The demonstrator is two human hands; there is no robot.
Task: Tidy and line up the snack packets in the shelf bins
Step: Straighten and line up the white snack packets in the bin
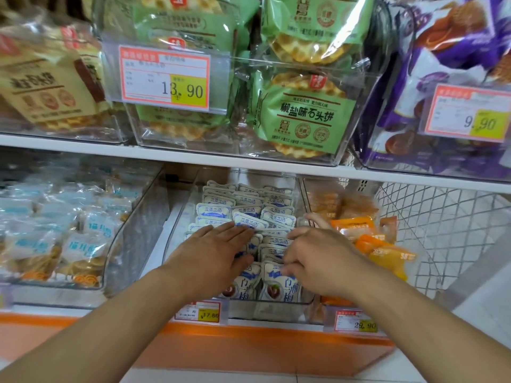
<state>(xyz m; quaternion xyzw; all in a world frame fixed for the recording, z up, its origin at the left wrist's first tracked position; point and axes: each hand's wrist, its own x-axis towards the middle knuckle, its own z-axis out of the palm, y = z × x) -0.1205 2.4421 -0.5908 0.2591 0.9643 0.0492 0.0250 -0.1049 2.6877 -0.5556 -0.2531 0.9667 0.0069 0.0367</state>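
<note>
While both hands reached into the middle clear bin (300,197) on the lower shelf, white-and-blue packets (249,205) stood in three rows, too many and too overlapped to count. The left hand (213,251) lay flat, fingers straight, pressing packets on the left and middle rows. The right hand (318,255) sat over the right row near the bin's right wall, fingers curled down; whether it pinched a packet could not be told. Two price tags (197,313) hung on the shelf's front edge.

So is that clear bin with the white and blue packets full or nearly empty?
Mostly full. The clear bin holds white and blue packets in about three rows from back to front; the left hand and right hand rest on them.
</note>
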